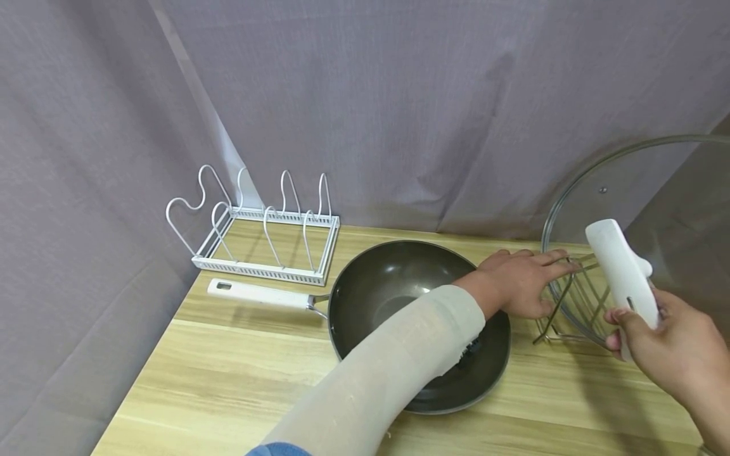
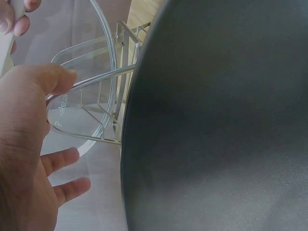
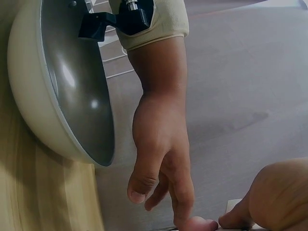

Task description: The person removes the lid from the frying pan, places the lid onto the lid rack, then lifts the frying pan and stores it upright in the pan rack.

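My left hand (image 1: 516, 285) reaches across the wok to a small metal wire rack (image 1: 561, 307). In the left wrist view, the thumb and a finger pinch the rack's wire, while two other fingers stick out. My right hand (image 1: 678, 345) grips the white handle (image 1: 624, 272) of a large glass lid (image 1: 550, 228). The lid stands on edge, its lower rim among the rack's wires. Whether it bears on the rack cannot be told. The dark wok (image 1: 382, 278) sits between the racks, its white handle (image 1: 259, 294) pointing left; my left forearm hides part of it.
A white rack with upright wire loops (image 1: 259, 273) stands at the back left of the wooden table (image 1: 228, 380). Grey curtain (image 1: 371, 114) hangs behind the table and along its left side.
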Motion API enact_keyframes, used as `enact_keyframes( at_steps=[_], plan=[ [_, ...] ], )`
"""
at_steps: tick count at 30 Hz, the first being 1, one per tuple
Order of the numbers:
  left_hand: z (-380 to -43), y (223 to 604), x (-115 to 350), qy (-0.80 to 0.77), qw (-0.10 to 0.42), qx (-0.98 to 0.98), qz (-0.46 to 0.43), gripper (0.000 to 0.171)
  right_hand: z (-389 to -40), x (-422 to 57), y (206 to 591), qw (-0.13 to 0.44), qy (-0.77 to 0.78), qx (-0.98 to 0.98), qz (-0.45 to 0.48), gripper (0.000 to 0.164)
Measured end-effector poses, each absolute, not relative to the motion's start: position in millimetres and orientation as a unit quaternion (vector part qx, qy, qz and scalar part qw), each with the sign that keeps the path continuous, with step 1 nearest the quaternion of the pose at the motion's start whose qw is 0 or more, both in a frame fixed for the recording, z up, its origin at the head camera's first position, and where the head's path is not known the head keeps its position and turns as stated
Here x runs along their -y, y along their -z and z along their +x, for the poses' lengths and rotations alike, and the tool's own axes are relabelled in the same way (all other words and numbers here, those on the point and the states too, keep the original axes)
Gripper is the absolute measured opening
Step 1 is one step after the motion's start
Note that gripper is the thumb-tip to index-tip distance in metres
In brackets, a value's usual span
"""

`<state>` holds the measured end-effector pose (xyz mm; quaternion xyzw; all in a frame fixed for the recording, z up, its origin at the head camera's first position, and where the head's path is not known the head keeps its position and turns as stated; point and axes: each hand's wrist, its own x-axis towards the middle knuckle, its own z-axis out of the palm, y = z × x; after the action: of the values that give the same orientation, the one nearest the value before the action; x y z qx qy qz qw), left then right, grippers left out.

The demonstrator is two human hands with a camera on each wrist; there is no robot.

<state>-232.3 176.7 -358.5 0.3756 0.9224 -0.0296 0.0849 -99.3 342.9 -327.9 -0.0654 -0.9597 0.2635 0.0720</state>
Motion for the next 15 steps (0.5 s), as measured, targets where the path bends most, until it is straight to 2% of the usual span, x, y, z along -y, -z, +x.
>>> enact_keyframes(
  at_steps=[15],
  plan=[
    [-232.6,359.6,-177.0,0.031,0.087,-0.923,0.374,0.084,-102.7,-345.4,330.1,0.059,-0.263,0.961,-0.065,0.042]
  ],
)
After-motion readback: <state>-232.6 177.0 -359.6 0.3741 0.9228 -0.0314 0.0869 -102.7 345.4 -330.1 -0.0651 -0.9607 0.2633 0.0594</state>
